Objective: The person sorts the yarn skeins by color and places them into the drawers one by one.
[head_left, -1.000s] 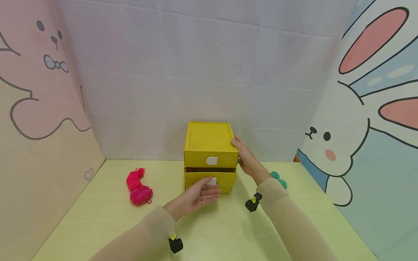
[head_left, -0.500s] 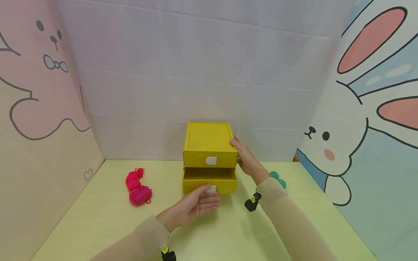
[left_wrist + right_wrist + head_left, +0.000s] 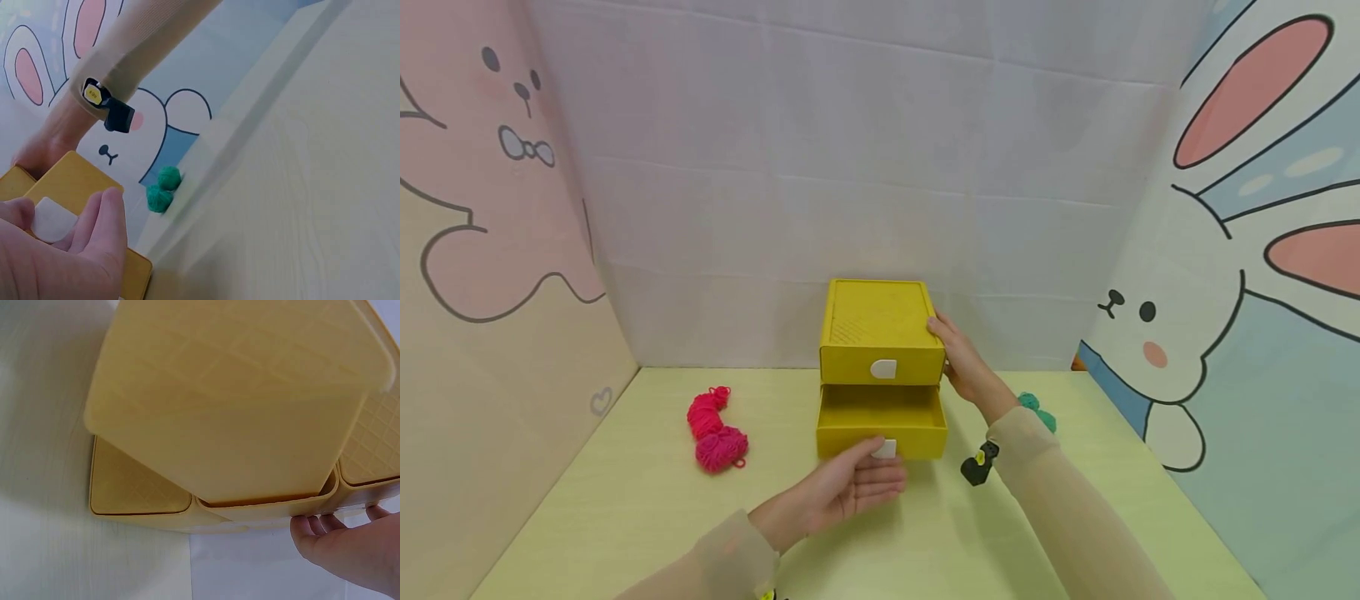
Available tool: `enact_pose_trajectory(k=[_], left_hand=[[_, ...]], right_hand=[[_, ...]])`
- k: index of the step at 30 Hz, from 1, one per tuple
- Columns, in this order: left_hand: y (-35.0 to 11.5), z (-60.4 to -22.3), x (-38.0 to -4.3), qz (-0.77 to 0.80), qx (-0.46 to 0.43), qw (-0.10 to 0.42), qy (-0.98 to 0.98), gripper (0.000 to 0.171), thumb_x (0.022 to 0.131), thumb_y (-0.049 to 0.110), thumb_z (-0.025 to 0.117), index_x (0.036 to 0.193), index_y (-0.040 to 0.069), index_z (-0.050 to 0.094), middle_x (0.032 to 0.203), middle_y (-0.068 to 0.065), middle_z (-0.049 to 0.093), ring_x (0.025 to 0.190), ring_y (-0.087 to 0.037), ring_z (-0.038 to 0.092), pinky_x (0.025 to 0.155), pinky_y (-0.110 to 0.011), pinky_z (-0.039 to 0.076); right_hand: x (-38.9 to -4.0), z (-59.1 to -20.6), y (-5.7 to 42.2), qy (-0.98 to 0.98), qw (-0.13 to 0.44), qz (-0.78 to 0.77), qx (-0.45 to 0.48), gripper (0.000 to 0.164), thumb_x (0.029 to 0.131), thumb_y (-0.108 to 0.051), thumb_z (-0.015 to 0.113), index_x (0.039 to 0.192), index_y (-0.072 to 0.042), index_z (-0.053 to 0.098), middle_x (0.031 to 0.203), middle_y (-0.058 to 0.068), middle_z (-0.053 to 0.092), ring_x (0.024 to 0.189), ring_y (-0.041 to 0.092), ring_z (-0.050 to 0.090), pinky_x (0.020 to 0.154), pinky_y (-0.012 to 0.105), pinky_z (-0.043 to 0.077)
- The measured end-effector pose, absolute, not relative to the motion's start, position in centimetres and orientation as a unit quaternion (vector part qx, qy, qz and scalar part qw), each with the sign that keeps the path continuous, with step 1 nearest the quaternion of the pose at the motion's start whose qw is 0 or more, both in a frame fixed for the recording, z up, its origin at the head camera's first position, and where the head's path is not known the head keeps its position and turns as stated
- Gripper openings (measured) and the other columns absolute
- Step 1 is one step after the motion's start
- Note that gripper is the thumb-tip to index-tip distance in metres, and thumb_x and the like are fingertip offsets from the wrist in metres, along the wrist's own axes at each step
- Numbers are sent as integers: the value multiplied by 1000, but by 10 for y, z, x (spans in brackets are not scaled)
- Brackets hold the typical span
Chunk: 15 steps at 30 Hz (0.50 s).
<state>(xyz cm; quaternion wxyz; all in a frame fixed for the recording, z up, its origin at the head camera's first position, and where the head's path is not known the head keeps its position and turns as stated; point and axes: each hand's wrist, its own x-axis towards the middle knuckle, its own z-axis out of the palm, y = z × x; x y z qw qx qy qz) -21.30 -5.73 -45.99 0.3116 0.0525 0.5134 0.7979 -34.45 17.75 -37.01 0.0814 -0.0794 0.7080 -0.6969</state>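
Note:
A small yellow drawer unit (image 3: 880,312) stands against the back wall, its upper drawer closed. Its lower drawer (image 3: 842,443) is pulled well out, and the bare yellow inside shows. My left hand (image 3: 835,492) pinches the white tab handle (image 3: 53,220) of that drawer between thumb and fingers, palm turned partly up. On the unit's right side my right hand (image 3: 966,362) grips the body, thumb over the top edge. In the right wrist view the fingers (image 3: 303,534) of this hand touch the unit's side, and the drawer juts out past it.
Red and pink yarn balls (image 3: 718,433) lie on the table (image 3: 625,517) to the left. Green yarn balls (image 3: 161,189) sit to the right, partly behind the right sleeve in the head view. Cloth walls with cartoon animals enclose the table.
The lower drawer has slid out toward me, from a narrow gap to well open. My left hand has moved back with its handle. My right hand has stayed on the unit.

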Motion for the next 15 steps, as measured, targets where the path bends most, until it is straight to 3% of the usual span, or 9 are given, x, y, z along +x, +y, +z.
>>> enact_pose_trajectory(k=[15], left_hand=[[-58,-463,-201,793,59,321,514,70,110,47,55,145,-13,54,133,-23,70,117,-27,73,107,-40,54]], right_hand=[[-347,-371,177,706,81,-700,-77,67,115,-43,40,173,-27,11,178,6,13,161,32,22,129,61,16]])
